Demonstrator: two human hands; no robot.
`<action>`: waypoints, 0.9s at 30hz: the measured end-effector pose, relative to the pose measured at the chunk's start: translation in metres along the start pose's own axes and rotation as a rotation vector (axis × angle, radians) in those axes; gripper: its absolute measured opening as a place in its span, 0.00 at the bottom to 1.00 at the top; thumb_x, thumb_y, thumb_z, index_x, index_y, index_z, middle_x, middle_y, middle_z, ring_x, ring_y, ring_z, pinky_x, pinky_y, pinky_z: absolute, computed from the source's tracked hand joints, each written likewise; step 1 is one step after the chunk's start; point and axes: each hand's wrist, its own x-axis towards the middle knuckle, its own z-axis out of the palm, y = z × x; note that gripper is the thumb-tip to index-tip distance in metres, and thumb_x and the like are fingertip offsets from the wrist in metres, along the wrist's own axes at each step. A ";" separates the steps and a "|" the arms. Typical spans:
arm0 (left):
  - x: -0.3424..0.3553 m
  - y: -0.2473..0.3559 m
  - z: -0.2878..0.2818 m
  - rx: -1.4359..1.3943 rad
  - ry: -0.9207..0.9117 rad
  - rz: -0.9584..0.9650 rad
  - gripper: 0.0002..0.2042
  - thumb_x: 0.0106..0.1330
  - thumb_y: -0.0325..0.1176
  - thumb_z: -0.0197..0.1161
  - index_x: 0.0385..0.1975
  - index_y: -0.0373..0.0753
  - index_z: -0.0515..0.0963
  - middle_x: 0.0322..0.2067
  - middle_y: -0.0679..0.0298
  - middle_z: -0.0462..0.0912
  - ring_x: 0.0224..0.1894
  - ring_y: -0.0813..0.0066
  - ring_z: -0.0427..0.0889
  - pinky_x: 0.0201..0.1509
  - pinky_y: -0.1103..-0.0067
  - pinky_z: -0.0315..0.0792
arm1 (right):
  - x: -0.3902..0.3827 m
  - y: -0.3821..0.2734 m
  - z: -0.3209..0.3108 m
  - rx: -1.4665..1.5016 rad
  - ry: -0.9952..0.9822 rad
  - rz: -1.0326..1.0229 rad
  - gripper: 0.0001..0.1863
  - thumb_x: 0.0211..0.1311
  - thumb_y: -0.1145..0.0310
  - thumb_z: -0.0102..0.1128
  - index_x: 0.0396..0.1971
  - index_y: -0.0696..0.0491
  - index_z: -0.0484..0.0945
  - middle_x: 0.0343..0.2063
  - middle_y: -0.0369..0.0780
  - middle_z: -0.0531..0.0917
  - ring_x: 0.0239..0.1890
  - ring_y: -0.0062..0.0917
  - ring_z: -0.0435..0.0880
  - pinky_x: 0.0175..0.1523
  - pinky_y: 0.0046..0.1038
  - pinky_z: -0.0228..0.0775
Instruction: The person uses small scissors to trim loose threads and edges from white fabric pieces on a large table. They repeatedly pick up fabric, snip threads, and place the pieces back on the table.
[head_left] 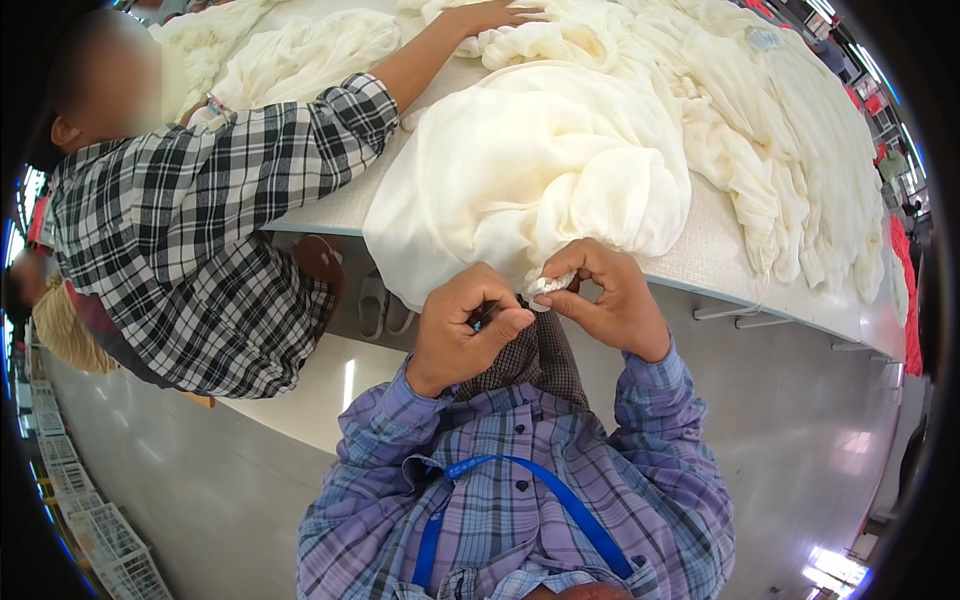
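Observation:
A big heap of thin cream fabric (pixel 545 130) lies on the table and hangs over its near edge toward me. My right hand (pixel 612 300) pinches a narrow gathered edge (pixel 548 286) of this cloth between thumb and fingers, just in front of the table. Close beside it on the left, my left hand (pixel 458 328) is closed with the thumb toward the gathered edge. Something small and dark shows within its curled fingers, mostly hidden, so its kind cannot be made out.
The pale table (pixel 725 235) carries more cream cloth (pixel 790 150) at the right and far side. At my left, a co-worker in a checked shirt (pixel 215 190) reaches an arm across the table. Shoes (pixel 372 305) rest beneath it. White crates (pixel 105 535) line the far left.

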 end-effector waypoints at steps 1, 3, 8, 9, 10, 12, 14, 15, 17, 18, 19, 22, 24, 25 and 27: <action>-0.001 0.002 0.000 0.021 -0.018 -0.022 0.09 0.63 0.32 0.71 0.34 0.37 0.78 0.29 0.68 0.75 0.28 0.83 0.70 0.32 0.84 0.66 | -0.001 -0.001 0.002 -0.026 0.017 -0.010 0.10 0.56 0.72 0.71 0.36 0.54 0.79 0.31 0.37 0.82 0.27 0.21 0.79 0.32 0.23 0.71; -0.001 0.009 0.005 0.057 0.024 -0.047 0.11 0.61 0.32 0.71 0.39 0.37 0.77 0.31 0.67 0.77 0.30 0.81 0.73 0.34 0.83 0.68 | -0.001 -0.003 0.006 -0.077 0.051 -0.032 0.10 0.56 0.74 0.71 0.36 0.55 0.79 0.31 0.38 0.82 0.27 0.22 0.81 0.33 0.24 0.73; -0.013 -0.006 0.017 0.073 0.169 0.006 0.18 0.62 0.31 0.70 0.49 0.36 0.74 0.35 0.63 0.80 0.35 0.78 0.78 0.39 0.81 0.72 | 0.002 -0.003 0.013 -0.167 0.153 -0.138 0.09 0.53 0.79 0.66 0.34 0.56 0.78 0.32 0.39 0.83 0.28 0.25 0.83 0.31 0.24 0.76; -0.015 -0.007 0.016 0.076 0.162 -0.005 0.18 0.62 0.30 0.69 0.50 0.36 0.74 0.36 0.62 0.80 0.36 0.77 0.78 0.40 0.80 0.73 | 0.001 -0.002 0.015 -0.174 0.166 -0.139 0.09 0.52 0.80 0.66 0.34 0.56 0.78 0.33 0.40 0.83 0.28 0.25 0.83 0.31 0.24 0.76; -0.017 -0.008 0.016 0.079 0.155 -0.017 0.18 0.63 0.30 0.68 0.50 0.36 0.73 0.37 0.62 0.81 0.36 0.76 0.79 0.40 0.79 0.73 | 0.000 0.000 0.016 -0.176 0.167 -0.126 0.09 0.52 0.80 0.65 0.34 0.56 0.78 0.33 0.40 0.83 0.27 0.25 0.83 0.31 0.24 0.76; -0.018 -0.017 0.016 0.068 0.126 -0.089 0.17 0.63 0.29 0.68 0.50 0.35 0.74 0.37 0.61 0.81 0.37 0.76 0.80 0.41 0.79 0.73 | 0.001 0.002 0.016 -0.181 0.168 -0.104 0.09 0.52 0.80 0.65 0.33 0.56 0.78 0.33 0.40 0.82 0.27 0.24 0.83 0.30 0.24 0.75; -0.015 -0.021 0.016 0.093 0.110 -0.088 0.17 0.63 0.27 0.68 0.50 0.34 0.74 0.37 0.61 0.80 0.37 0.77 0.79 0.41 0.81 0.73 | 0.003 0.002 0.015 -0.169 0.171 -0.087 0.08 0.52 0.80 0.65 0.33 0.56 0.78 0.32 0.40 0.82 0.26 0.24 0.82 0.30 0.24 0.75; -0.014 -0.022 0.016 0.124 0.105 -0.051 0.17 0.63 0.24 0.67 0.50 0.34 0.73 0.38 0.61 0.80 0.37 0.79 0.78 0.41 0.82 0.72 | 0.004 0.003 0.015 -0.163 0.174 -0.077 0.08 0.52 0.80 0.65 0.33 0.56 0.78 0.32 0.40 0.82 0.26 0.24 0.82 0.30 0.24 0.75; -0.011 -0.023 0.018 0.131 0.122 -0.023 0.17 0.62 0.21 0.67 0.50 0.33 0.74 0.39 0.61 0.80 0.38 0.80 0.78 0.42 0.83 0.73 | 0.006 0.006 0.013 -0.161 0.162 -0.068 0.08 0.52 0.80 0.65 0.33 0.57 0.78 0.32 0.40 0.82 0.25 0.24 0.82 0.29 0.24 0.74; -0.010 -0.024 0.020 0.108 0.145 -0.032 0.17 0.61 0.21 0.68 0.50 0.33 0.75 0.39 0.61 0.81 0.39 0.80 0.80 0.42 0.83 0.74 | 0.006 0.006 0.013 -0.160 0.156 -0.063 0.08 0.52 0.80 0.66 0.33 0.57 0.78 0.32 0.40 0.82 0.25 0.24 0.82 0.29 0.24 0.74; -0.009 -0.025 0.021 0.085 0.168 -0.042 0.17 0.60 0.21 0.69 0.49 0.33 0.76 0.39 0.60 0.82 0.40 0.79 0.81 0.43 0.83 0.75 | 0.007 0.007 0.013 -0.162 0.150 -0.057 0.09 0.52 0.80 0.66 0.33 0.57 0.78 0.32 0.40 0.82 0.25 0.24 0.82 0.29 0.24 0.74; -0.008 -0.029 0.020 0.134 0.166 -0.032 0.18 0.59 0.19 0.70 0.49 0.33 0.76 0.39 0.59 0.84 0.40 0.77 0.83 0.44 0.83 0.76 | 0.009 0.009 0.014 -0.164 0.138 -0.040 0.09 0.52 0.80 0.65 0.33 0.56 0.78 0.32 0.40 0.82 0.25 0.24 0.82 0.29 0.24 0.74; -0.006 -0.031 0.021 0.128 0.175 -0.024 0.19 0.58 0.19 0.70 0.49 0.33 0.77 0.39 0.58 0.84 0.39 0.77 0.83 0.42 0.83 0.76 | 0.009 0.010 0.015 -0.153 0.131 -0.030 0.09 0.52 0.80 0.65 0.33 0.56 0.78 0.32 0.40 0.82 0.25 0.24 0.82 0.29 0.24 0.74; -0.005 -0.031 0.021 0.125 0.180 -0.019 0.19 0.58 0.19 0.71 0.49 0.33 0.77 0.39 0.58 0.85 0.39 0.77 0.83 0.42 0.83 0.76 | 0.010 0.011 0.014 -0.153 0.124 -0.026 0.09 0.52 0.80 0.65 0.33 0.56 0.78 0.32 0.40 0.82 0.25 0.24 0.82 0.29 0.24 0.74; -0.003 -0.031 0.021 0.131 0.179 -0.010 0.19 0.57 0.19 0.71 0.49 0.34 0.77 0.38 0.58 0.85 0.38 0.77 0.83 0.41 0.83 0.76 | 0.011 0.010 0.013 -0.153 0.113 -0.021 0.09 0.52 0.80 0.65 0.33 0.56 0.78 0.32 0.40 0.82 0.25 0.24 0.82 0.29 0.24 0.74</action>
